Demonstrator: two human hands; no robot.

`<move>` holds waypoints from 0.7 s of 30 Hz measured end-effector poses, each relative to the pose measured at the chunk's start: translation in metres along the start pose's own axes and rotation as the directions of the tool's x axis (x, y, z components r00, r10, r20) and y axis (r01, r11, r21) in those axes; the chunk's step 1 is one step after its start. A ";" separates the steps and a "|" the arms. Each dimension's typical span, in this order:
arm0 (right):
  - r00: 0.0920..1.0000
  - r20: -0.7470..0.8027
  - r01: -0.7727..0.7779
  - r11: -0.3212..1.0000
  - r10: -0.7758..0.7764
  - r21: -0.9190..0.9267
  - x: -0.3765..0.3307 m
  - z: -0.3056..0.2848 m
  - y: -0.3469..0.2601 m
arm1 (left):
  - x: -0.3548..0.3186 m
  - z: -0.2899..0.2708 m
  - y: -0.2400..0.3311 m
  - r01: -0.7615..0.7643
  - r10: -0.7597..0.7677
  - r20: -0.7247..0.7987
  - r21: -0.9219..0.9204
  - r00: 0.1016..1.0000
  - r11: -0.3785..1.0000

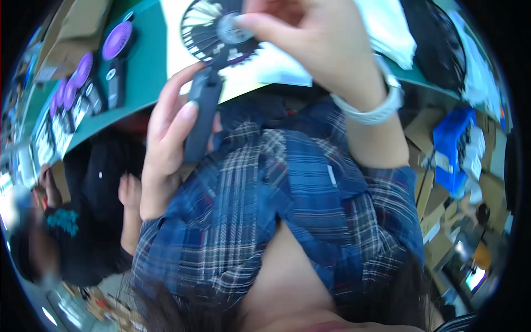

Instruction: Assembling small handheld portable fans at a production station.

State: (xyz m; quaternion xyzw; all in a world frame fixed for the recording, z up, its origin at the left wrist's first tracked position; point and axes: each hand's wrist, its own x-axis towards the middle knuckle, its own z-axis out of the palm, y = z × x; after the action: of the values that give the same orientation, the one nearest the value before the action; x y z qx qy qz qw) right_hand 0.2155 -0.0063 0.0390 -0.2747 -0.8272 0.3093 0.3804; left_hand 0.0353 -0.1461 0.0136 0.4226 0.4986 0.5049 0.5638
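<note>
A dark handheld fan [203, 113] tilts over the near edge of the table, its round grille at the top and its handle toward me. My left hand [166, 130] is closed around the handle, thumb along its face. My right hand [318, 41], with a white band at the wrist, is at the fan head. Its thumb touches the grey hub in the middle of the grille, and its other fingers are curled and partly cut off by the upper edge. White sheets [279, 72] lie beneath the fan.
Several fans with purple heads [118, 40] line the green table [146, 52] on the left, near a cardboard box [80, 25]. White plastic bags [387, 30] and a black bag [431, 44] lie at right. A blue bin [447, 146] stands beyond. A person in black [94, 221] sits left.
</note>
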 end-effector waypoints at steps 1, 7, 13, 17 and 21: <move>0.993 -0.025 0.110 0.987 -0.114 -0.115 -0.005 -0.001 0.007 | 0.000 0.008 0.004 0.044 -0.045 -0.060 -0.017 0.997 0.999; 0.895 -0.413 0.082 0.973 -0.167 -0.217 -0.010 0.045 0.011 | -0.019 0.022 -0.003 -0.046 0.043 -0.265 -0.007 0.963 0.999; 0.968 -0.247 0.003 0.987 0.037 0.161 -0.021 0.021 0.015 | -0.003 0.018 -0.014 -0.044 0.045 0.026 -0.052 0.999 0.998; 0.910 -0.412 0.131 0.977 -0.051 0.169 -0.017 0.031 0.031 | 0.007 0.009 -0.014 -0.002 0.001 0.004 0.035 1.000 0.999; 0.955 -0.224 -0.092 0.912 0.195 0.401 -0.041 0.012 0.033 | 0.029 -0.005 -0.020 -0.257 0.275 -0.081 0.186 0.958 0.948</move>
State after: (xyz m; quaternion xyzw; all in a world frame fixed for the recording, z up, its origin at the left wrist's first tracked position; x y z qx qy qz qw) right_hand 0.2362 -0.0165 -0.0103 -0.2931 -0.6705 0.4547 0.5077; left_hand 0.0335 -0.1202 -0.0102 0.5062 0.5081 0.5527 0.4244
